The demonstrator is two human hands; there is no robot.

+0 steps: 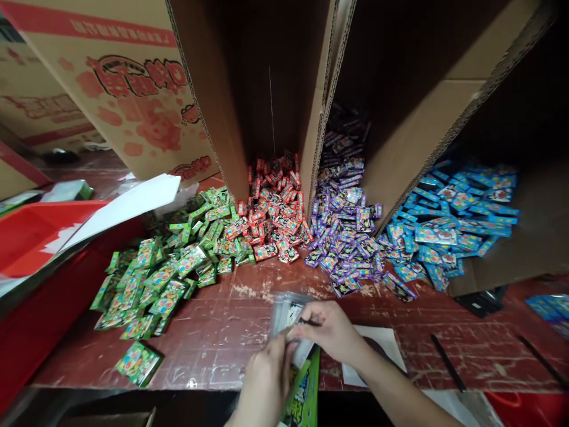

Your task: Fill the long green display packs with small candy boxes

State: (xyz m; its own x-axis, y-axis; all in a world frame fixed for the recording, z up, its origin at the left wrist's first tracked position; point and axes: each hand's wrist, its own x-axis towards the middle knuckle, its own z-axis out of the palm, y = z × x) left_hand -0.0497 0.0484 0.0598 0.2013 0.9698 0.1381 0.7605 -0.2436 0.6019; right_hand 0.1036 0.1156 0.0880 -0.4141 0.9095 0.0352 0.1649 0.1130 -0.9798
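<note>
At the front edge of the table, both hands meet over a clear plastic bag [281, 308] that has a white and black printed piece showing through it. My left hand [267, 376] is closed, its fingertips pinching the bag's near part. From the right, my right hand [331, 329] pinches the same bag, and a small dark bit shows by its fingertips. Just below them a bright green printed packet [306, 391] hangs over the table edge, partly covered by the left hand. Whether the green packet is attached to the bag I cannot tell.
Beyond the hands lie heaps of small boxes: green [169, 273], red [280, 207], purple [347, 237] and blue [453, 219]. Tall cardboard boxes [382, 142] stand around them. A red bin [26, 237] is at left, a white sheet [386, 344] at right.
</note>
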